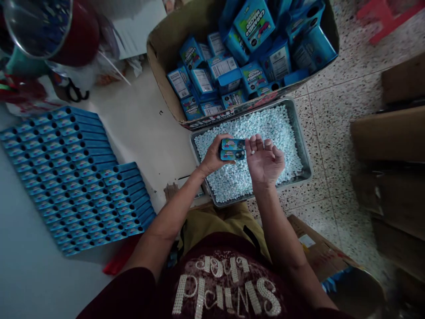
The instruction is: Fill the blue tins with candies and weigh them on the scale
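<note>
Two blue boxes held at the lip of a cupped palm

The left hand (212,155) pinches two small blue boxes (231,144) together, thumb and fingers closing on them from opposite sides. They lie side by side above the metal tray (307,170), their round dark holes facing the right hand (265,166). That hand is turned palm up, loosely spread with the fingers a little curled; at least one white pellet (253,152) rests on the fingers, and the fingertips sit right beside the box ends.

The step in hand looks like passing pellets from the palm into the holes; something pale seems to show at the lower one. From here the move calls for a steady left grip, the holes kept uppermost and the right fingers brought together as a narrow chute, since loose round pieces could roll off between them.

The boxes look like slim, glossy printed card with crisp edges. The tray is dull metal with rounded corners, filled with a grainy bed of white and pale-blue candies (229,186). Behind it, a brown cardboard carton (162,71) with flat, rough walls holds jumbled blue packs (222,66). To the left, matching boxes stand in tight slanting rows (83,177), each showing a round dark hole
</note>
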{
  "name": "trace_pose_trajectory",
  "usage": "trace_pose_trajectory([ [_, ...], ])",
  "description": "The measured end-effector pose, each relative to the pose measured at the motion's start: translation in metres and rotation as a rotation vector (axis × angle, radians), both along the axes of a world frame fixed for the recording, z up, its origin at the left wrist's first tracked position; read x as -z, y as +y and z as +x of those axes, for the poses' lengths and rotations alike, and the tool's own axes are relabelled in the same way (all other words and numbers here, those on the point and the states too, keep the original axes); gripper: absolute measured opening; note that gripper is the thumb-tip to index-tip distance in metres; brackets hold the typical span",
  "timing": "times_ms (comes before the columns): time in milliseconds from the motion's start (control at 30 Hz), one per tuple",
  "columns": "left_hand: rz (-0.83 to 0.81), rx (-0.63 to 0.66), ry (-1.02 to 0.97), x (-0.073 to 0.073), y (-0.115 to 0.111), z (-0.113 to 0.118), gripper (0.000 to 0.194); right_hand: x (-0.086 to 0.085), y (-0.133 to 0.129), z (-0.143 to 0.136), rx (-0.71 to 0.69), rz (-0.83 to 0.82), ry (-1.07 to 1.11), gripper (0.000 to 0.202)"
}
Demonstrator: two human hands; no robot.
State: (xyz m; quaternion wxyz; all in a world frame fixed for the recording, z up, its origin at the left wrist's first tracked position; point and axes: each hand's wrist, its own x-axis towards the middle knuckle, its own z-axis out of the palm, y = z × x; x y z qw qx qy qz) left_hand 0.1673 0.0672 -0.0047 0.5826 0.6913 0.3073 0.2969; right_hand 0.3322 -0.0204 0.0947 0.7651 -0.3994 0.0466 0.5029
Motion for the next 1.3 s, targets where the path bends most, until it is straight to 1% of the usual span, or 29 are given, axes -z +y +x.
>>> trace_pose_trajectory([
  [67,-0.038,0.000,-0.030,0.007,-0.006,0.009,0.095,-0.007,-0.004,0.002,-0.011,-0.036,-0.063,0.012],
  [133,-0.080,0.003,-0.030,0.010,-0.011,0.016,0.094,-0.014,-0.006,0.003,-0.024,-0.065,-0.178,0.016],
  [200,-0.120,-0.011,-0.059,0.012,-0.015,0.022,0.094,-0.020,-0.006,0.003,-0.018,-0.079,-0.280,0.020],
  [267,-0.149,-0.031,-0.126,0.012,-0.016,0.025,0.094,-0.021,-0.003,0.004,0.022,-0.079,-0.352,0.021],
  [367,-0.153,-0.022,-0.146,0.008,-0.019,0.026,0.094,-0.016,0.005,0.003,0.073,-0.059,-0.447,0.021],
  [433,-0.117,-0.036,-0.076,0.003,-0.024,0.026,0.090,-0.010,0.010,-0.002,0.075,-0.063,-0.544,0.022],
  [467,-0.098,-0.065,-0.037,0.000,-0.027,0.027,0.087,-0.007,0.011,-0.006,0.066,-0.070,-0.596,0.022],
  [533,-0.082,-0.160,0.006,-0.003,-0.035,0.031,0.082,-0.002,0.011,-0.016,0.038,-0.081,-0.695,0.023],
  [600,-0.089,-0.241,0.021,-0.004,-0.043,0.035,0.081,0.000,0.006,-0.028,-0.019,-0.076,-0.781,0.033],
  [700,-0.073,-0.275,0.069,-0.003,-0.047,0.041,0.077,0.000,-0.002,-0.041,-0.119,-0.043,-0.863,0.046],
  [767,-0.030,-0.263,0.089,-0.004,-0.045,0.040,0.072,-0.001,-0.006,-0.043,-0.135,-0.014,-0.841,0.048],
  [833,0.019,-0.245,0.070,-0.006,-0.040,0.034,0.072,-0.002,-0.007,-0.039,-0.069,-0.048,-0.796,0.044],
  [933,0.084,-0.254,0.054,-0.012,-0.030,0.018,0.077,-0.004,-0.005,-0.025,0.091,-0.231,-0.786,0.026],
  [967,0.104,-0.270,0.073,-0.014,-0.028,0.011,0.078,-0.004,-0.004,-0.021,0.104,-0.288,-0.817,0.022],
  [1000,0.124,-0.287,0.102,-0.016,-0.025,0.004,0.079,-0.003,-0.002,-0.019,0.075,-0.322,-0.875,0.021],
  [1067,0.144,-0.311,0.147,-0.018,-0.023,-0.010,0.081,0.000,0.001,-0.021,-0.090,-0.330,-1.058,0.019],
  [1133,0.113,-0.321,0.135,-0.017,-0.023,-0.022,0.084,0.005,0.003,-0.027,-0.269,-0.319,-1.249,0.014],
  [1167,0.079,-0.328,0.107,-0.016,-0.024,-0.027,0.085,0.009,0.003,-0.031,-0.314,-0.330,-1.313,0.013],
  [1233,0.000,-0.356,0.048,-0.013,-0.027,-0.034,0.088,0.015,0.004,-0.039,-0.311,-0.367,-1.383,0.011],
  [1300,-0.048,-0.404,0.017,-0.010,-0.030,-0.039,0.090,0.021,0.003,-0.043,-0.298,-0.343,-1.449,0.012],
])
